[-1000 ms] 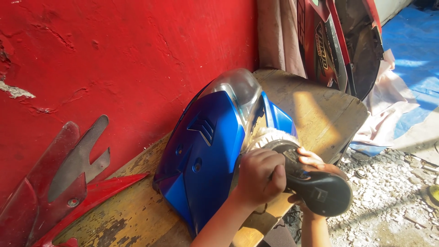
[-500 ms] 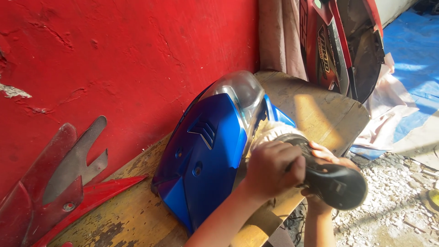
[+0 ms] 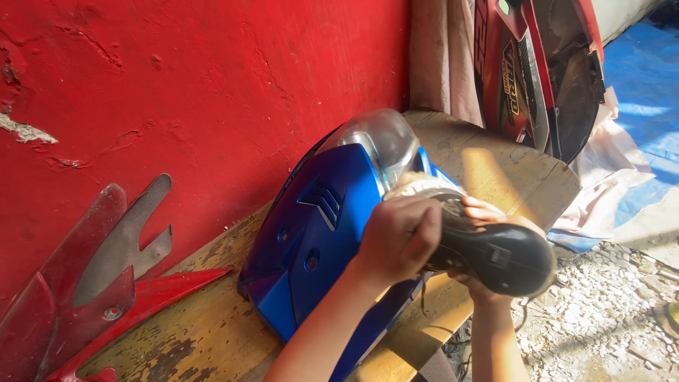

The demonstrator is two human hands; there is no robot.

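Gripping the black power polisher (image 3: 495,256) with both hands, you press its fluffy pad (image 3: 419,185) on the clear headlight (image 3: 375,141) of the blue fairing (image 3: 318,240). Your left hand (image 3: 397,239) is clamped over the front of the tool, your right hand (image 3: 488,212) is closed around its body from behind. The fairing leans on the red wall (image 3: 212,85) and stands on a wooden bench (image 3: 509,170). At 9 o'clock lie red panels (image 3: 85,283); at 1 o'clock stands a dark red fairing (image 3: 530,71).
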